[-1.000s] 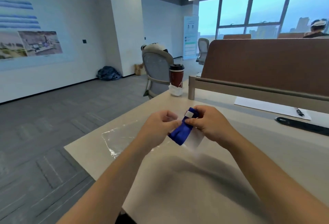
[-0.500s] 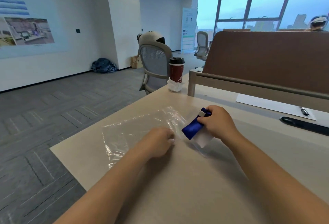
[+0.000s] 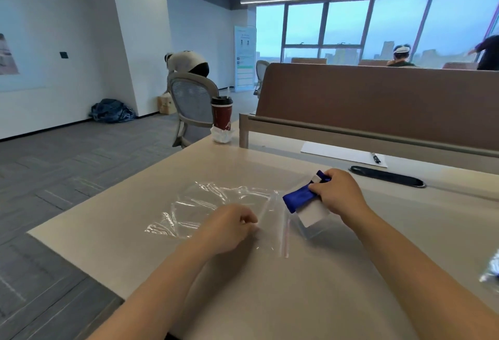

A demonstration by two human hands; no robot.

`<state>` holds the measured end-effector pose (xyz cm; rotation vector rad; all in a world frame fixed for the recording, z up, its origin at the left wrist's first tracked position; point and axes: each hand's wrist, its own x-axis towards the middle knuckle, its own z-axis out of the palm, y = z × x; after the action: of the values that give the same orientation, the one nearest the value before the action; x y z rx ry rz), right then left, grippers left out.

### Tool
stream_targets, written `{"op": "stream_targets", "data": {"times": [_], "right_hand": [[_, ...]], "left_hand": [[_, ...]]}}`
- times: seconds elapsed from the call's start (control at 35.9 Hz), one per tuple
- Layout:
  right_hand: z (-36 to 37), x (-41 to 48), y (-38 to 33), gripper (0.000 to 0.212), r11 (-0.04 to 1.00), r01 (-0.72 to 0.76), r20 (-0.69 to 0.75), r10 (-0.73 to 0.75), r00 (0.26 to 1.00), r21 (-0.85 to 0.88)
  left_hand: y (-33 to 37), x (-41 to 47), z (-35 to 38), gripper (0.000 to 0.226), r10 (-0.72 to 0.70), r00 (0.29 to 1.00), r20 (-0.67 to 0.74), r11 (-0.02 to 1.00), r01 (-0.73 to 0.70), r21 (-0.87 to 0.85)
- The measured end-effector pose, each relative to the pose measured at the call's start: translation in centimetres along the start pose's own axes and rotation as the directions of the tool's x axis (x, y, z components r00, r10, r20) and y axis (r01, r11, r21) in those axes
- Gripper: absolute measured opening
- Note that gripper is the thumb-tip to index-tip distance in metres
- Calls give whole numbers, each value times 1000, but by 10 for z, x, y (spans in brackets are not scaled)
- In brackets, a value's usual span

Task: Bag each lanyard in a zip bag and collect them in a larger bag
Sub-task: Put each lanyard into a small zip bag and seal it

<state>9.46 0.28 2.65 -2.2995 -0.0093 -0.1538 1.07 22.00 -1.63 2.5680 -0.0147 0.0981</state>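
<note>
Grips with the right hand (image 3: 337,193) a small zip bag (image 3: 314,227) of thin clear film, fingers curled over its upper part, just above the counter (image 3: 270,299). Inside the film, a folded blue lanyard (image 3: 295,199) of shiny woven ribbon and a flat white card, the whole bundle tilted. Pinches with the left hand (image 3: 229,227), fingers curled, the near edge of a large clear bag (image 3: 216,204), close to its mouth. Large clear bag flat on the smooth beige counter, wrinkled and glossy, with a thin reddish zip strip along the mouth, this mouth turned to the small zip bag and just beside it. Farther back on the counter: a dark red paper cup (image 3: 222,112) with a black lid, a crumpled white tissue (image 3: 222,134) at its base, a white sheet (image 3: 337,154) with a black pen (image 3: 376,158) on it, a long black oval slot (image 3: 388,177).
</note>
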Motion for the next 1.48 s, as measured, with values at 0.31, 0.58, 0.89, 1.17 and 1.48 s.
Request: {"op": "stream_targets", "data": {"times": [0.31,0.58,0.89,1.17,1.48], "right_hand": [[-37,-36,41,20,998,-55,-83,55,995,7],[-53,-30,59,17,994,-113,-115,112,987,-2],[-41,-24,69,12,984,-150,-73,157,985,100],[-24,-18,60,12,947,-245,-38,258,965,205],[-25,-14,61,9,948,-276,-30,284,958,158]], "left_hand": [[61,0,33,13,45,998,-35,996,-42,82],[107,19,62,48,-17,1000,-10,967,19,255],[104,31,62,24,-96,994,46,985,88,150],[99,35,61,23,-155,986,57,987,157,-29],[105,30,56,22,-93,993,71,992,98,-77]]}}
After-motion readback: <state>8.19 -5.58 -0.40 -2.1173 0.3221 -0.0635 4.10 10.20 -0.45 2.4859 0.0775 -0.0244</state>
